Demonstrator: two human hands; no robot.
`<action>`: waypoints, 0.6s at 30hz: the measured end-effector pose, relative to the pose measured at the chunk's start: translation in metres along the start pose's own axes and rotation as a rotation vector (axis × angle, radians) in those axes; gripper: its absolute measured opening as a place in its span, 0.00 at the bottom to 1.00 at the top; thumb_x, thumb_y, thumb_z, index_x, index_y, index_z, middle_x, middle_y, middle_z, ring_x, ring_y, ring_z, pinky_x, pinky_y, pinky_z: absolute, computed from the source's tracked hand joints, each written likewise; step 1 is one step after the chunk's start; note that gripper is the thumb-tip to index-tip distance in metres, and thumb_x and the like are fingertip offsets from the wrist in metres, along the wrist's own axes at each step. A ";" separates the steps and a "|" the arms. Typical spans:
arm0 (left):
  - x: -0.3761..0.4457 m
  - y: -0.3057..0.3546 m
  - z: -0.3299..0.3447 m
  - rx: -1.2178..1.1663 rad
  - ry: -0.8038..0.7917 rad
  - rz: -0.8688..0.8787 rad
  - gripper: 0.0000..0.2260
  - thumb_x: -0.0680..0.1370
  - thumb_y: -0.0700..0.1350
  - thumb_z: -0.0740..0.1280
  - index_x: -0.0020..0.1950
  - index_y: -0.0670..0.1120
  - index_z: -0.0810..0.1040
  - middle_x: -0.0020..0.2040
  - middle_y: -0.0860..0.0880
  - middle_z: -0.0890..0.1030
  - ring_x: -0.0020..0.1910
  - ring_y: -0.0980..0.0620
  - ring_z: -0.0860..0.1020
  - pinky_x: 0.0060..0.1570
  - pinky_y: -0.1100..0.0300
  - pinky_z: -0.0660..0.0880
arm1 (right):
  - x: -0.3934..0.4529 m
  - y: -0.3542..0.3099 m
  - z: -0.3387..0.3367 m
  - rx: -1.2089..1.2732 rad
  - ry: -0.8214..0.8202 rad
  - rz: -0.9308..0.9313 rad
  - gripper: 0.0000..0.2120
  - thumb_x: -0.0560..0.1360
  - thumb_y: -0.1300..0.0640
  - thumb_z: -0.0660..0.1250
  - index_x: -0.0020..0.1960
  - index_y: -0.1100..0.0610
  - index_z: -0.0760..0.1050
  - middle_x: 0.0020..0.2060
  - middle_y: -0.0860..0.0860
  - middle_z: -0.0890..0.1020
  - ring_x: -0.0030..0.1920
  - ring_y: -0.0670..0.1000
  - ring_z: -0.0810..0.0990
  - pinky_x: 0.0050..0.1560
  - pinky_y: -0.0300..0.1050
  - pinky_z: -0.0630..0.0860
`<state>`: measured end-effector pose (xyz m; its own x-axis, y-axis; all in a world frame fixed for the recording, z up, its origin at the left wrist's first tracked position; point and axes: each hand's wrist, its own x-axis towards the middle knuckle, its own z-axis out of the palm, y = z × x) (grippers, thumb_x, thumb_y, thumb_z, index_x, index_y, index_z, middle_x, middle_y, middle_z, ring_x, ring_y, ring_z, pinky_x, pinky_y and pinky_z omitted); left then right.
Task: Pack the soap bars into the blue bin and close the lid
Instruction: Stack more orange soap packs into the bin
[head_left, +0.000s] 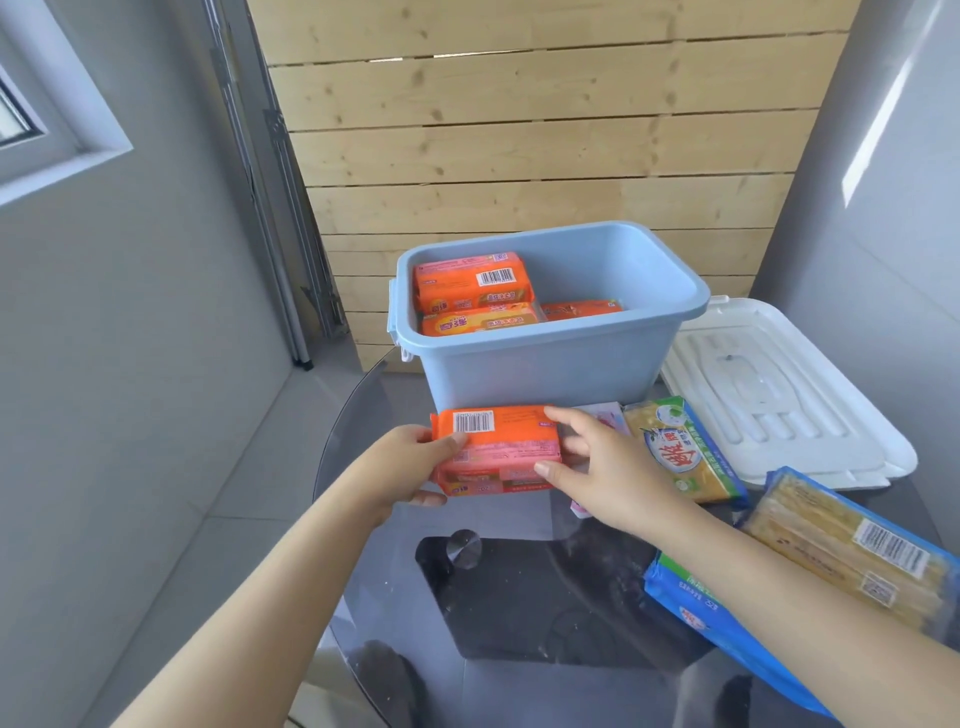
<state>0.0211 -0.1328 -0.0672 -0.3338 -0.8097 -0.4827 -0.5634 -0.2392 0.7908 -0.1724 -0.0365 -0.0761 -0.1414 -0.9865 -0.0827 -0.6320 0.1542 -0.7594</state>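
The blue bin (545, 358) stands open at the back of the round glass table, with orange soap packs (470, 283) lying inside on its left and bottom. Just in front of the bin, both hands hold one orange soap pack (498, 452) above the table: my left hand (410, 462) grips its left end, my right hand (597, 462) its right end. The white lid (779, 395) lies flat to the right of the bin. A yellow soap pack with green trim (680, 447) lies beside my right hand. Two more yellow packs in blue wrap (852, 551) lie at the right edge.
A small pink-and-white pack (605, 415) lies partly hidden behind my right hand. The dark glass table (519, 623) has a curved left edge over a grey tiled floor. A wooden slat wall (519, 130) rises behind the bin.
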 end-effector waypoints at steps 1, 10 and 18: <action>-0.001 -0.001 -0.004 0.016 -0.002 0.000 0.16 0.78 0.53 0.64 0.60 0.45 0.77 0.54 0.45 0.82 0.52 0.47 0.82 0.50 0.50 0.81 | -0.001 -0.001 0.000 0.022 -0.028 0.007 0.29 0.75 0.52 0.66 0.73 0.48 0.59 0.65 0.49 0.76 0.61 0.50 0.78 0.58 0.42 0.74; -0.008 -0.009 -0.020 0.062 0.027 0.019 0.15 0.77 0.54 0.65 0.53 0.44 0.81 0.47 0.46 0.85 0.48 0.49 0.83 0.52 0.52 0.80 | 0.002 -0.010 0.017 0.056 -0.119 0.057 0.31 0.76 0.47 0.62 0.74 0.45 0.51 0.67 0.48 0.73 0.64 0.50 0.74 0.63 0.48 0.72; -0.035 -0.008 -0.010 0.018 0.078 0.061 0.14 0.75 0.53 0.68 0.48 0.43 0.83 0.43 0.45 0.86 0.41 0.49 0.85 0.43 0.58 0.82 | -0.017 -0.014 0.011 0.300 -0.004 0.131 0.21 0.76 0.49 0.63 0.69 0.45 0.66 0.52 0.50 0.83 0.49 0.48 0.83 0.55 0.51 0.79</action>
<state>0.0451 -0.1074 -0.0529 -0.3086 -0.8617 -0.4029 -0.5572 -0.1795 0.8107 -0.1526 -0.0228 -0.0712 -0.2034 -0.9596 -0.1942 -0.3554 0.2572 -0.8986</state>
